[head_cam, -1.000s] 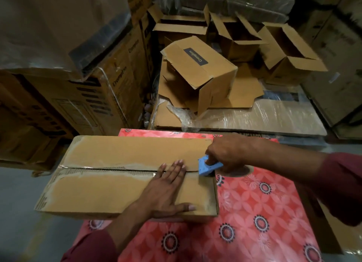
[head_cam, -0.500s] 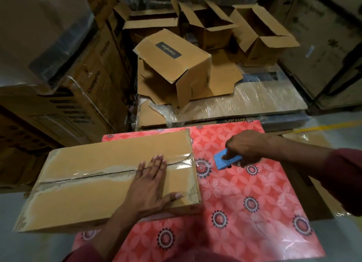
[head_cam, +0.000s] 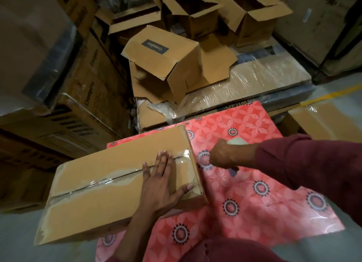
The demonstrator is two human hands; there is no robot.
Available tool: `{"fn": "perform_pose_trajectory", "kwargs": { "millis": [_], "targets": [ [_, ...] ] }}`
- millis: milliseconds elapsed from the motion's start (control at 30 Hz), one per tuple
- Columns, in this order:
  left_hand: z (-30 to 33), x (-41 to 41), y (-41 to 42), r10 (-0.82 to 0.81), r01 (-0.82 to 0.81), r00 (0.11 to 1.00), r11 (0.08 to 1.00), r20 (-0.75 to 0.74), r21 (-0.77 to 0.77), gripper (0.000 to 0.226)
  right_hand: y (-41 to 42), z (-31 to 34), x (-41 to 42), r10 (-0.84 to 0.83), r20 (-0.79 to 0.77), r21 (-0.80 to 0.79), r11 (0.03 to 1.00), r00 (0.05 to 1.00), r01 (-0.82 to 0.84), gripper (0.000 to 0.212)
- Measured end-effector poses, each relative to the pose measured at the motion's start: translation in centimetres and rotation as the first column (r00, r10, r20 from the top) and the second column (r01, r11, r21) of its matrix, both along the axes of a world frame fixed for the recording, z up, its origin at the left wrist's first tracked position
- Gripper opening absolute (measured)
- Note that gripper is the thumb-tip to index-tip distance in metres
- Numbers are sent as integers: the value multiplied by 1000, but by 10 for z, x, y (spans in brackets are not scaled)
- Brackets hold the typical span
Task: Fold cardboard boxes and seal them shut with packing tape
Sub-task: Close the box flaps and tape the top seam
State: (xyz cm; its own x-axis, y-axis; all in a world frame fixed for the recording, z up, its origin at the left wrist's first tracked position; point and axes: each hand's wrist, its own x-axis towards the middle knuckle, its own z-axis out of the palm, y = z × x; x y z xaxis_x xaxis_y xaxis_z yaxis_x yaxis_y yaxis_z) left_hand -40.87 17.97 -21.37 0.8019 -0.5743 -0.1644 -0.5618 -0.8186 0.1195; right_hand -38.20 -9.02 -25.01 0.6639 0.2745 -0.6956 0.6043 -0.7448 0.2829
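Observation:
A long closed cardboard box [head_cam: 94, 209] lies on the red flowered table cover [head_cam: 260, 209], its left end hanging over the edge. Clear packing tape [head_cam: 109, 181] runs along its top seam to the right end. My left hand [head_cam: 162, 185] lies flat on the right part of the lid, fingers spread over the seam. My right hand [head_cam: 225, 157] hovers just off the box's right end, fingers curled. A small bluish piece of the blue tape cutter [head_cam: 233, 171] shows under it; the rest is hidden.
Several open empty boxes [head_cam: 195, 9] stand at the back, one tipped box [head_cam: 166, 60] on a shrink-wrapped stack of flat cardboard [head_cam: 254, 79]. Large cartons [head_cam: 74, 105] fill the left. Another carton [head_cam: 323, 120] sits at the right beside the table.
My right hand pulled the blue cutter off the seam to the right, then came back close to the box's right end. The box has turned and slid leftward. My left hand stays on the lid.

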Motion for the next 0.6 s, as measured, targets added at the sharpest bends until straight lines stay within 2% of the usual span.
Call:
{"fn": "perform_pose_trajectory", "kwargs": {
  "millis": [33,67,133,233,367,467,600],
  "targets": [
    [3,3,-2,4,-5,1000,1000,-13,-31,120,-13,-7,3,-161,-141,75,982,977,173,25],
    [6,6,-5,5,-6,1000,998,-26,-56,119,-24,-13,7,-298,-295,92,937,908,337,29],
    [10,10,-11,-15,14,1000,998,-23,-68,119,-40,-24,14,-406,-491,180,818,770,546,30],
    [15,15,-24,-56,56,998,998,-10,-42,120,-62,-54,16,-304,-512,327,796,804,510,42],
    [14,14,-43,-86,86,996,996,5,-17,113,-79,-87,16,-327,-604,362,700,727,616,41],
    [11,12,-54,-67,64,997,993,29,95,104,-81,-103,18,-348,-650,354,648,676,675,47],
    [24,13,-73,-37,22,997,972,60,234,112,-82,-100,23,-372,-640,349,639,673,685,48]
  ]
}}
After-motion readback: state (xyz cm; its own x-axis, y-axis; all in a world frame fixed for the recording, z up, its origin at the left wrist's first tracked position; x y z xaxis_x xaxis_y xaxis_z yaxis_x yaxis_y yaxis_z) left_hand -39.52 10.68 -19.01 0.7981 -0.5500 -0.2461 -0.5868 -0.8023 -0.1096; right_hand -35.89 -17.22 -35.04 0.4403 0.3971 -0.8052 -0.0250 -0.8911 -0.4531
